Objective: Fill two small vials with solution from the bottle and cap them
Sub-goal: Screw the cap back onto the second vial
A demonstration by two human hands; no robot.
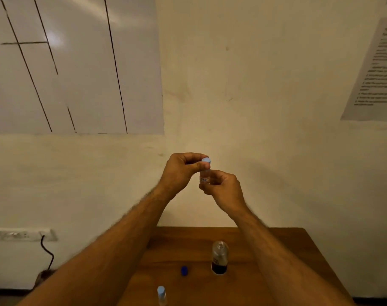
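I hold a small clear vial [205,176] up in front of the wall, well above the table. My right hand [223,189] grips its lower body. The fingers of my left hand [182,168] pinch the light blue cap [206,160] that sits on the vial's top. Down on the wooden table [298,250] stands the open clear bottle [219,257], with dark solution in its bottom part. A dark blue bottle cap [184,270] lies to its left. A second vial [162,295] with a light blue cap stands at the near edge of the view.
The table stands against a cream wall. A wall socket [26,234] with a black cable is at the lower left. A printed sheet [373,69] hangs on the wall at the right, and a whiteboard [77,62] at the upper left.
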